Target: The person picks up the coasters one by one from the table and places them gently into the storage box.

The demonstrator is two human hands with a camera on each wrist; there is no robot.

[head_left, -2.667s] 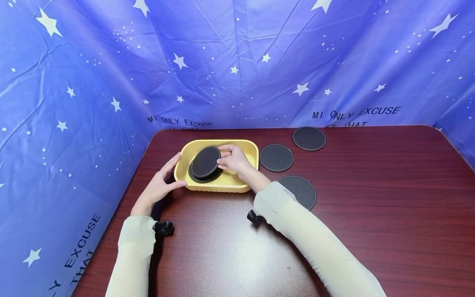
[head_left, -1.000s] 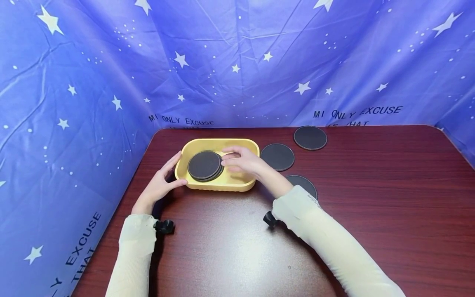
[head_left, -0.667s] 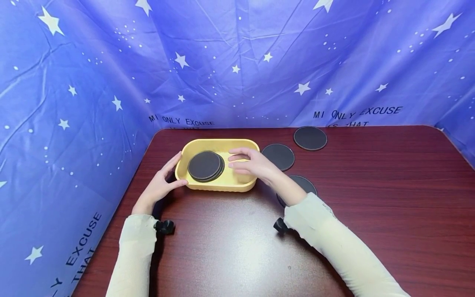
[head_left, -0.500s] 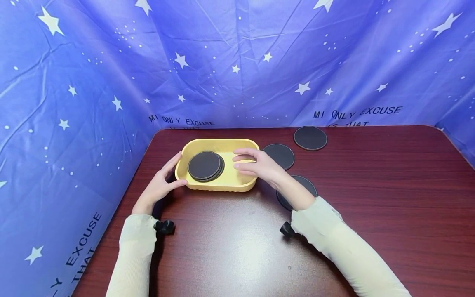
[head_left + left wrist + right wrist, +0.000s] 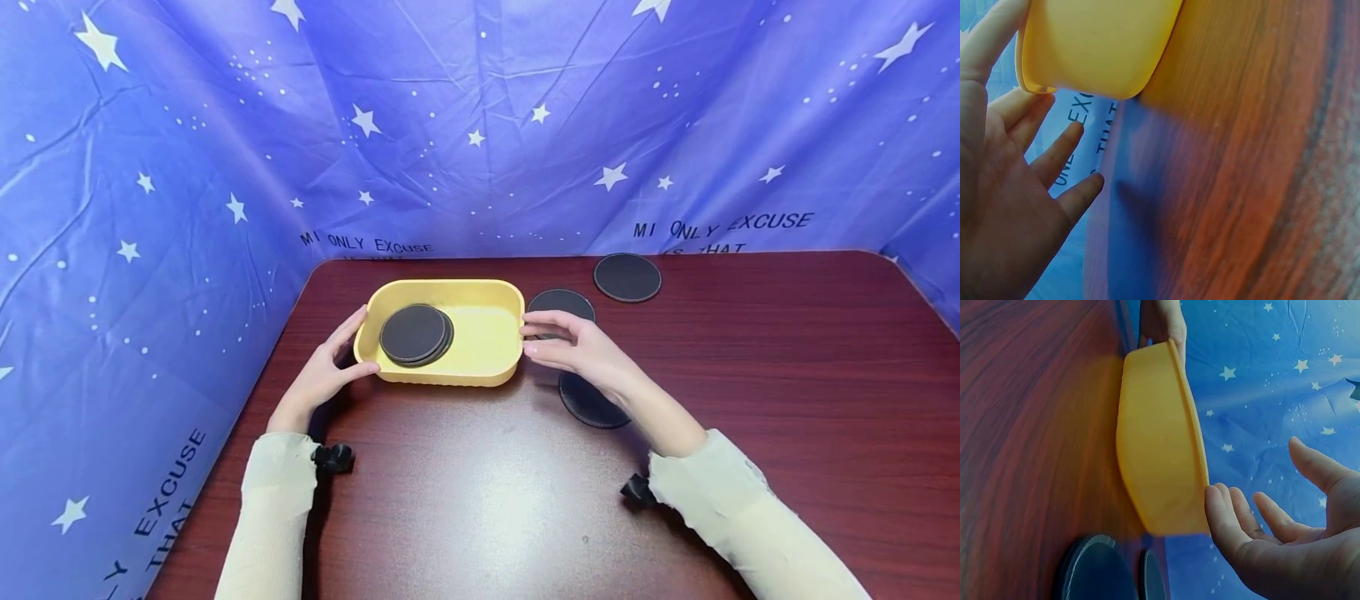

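In the head view a yellow plastic tray (image 5: 487,333) stands on the table with a small stack of round black coasters (image 5: 412,333) at the left of its floor. My left hand (image 5: 322,375) rests against the tray's left end, thumb at the front rim and fingers at the side. Its fingers spread fairly straight in the left wrist view (image 5: 1016,162). My right hand (image 5: 588,350) is just off the tray's right end, fingers extended and holding nothing. Partly behind it lie two coasters, one farther back (image 5: 562,304) and one nearer (image 5: 592,400).
A further coaster (image 5: 627,277) lies at the table's back edge. The reddish-brown wooden table (image 5: 810,375) runs on to the right. Blue star-printed cloth (image 5: 480,167) hangs behind and along the left side.
The right hand lowered a tilted coaster onto the stack and let go. It has since drawn back to the right, out of the tray. The left hand and tray have stayed put.
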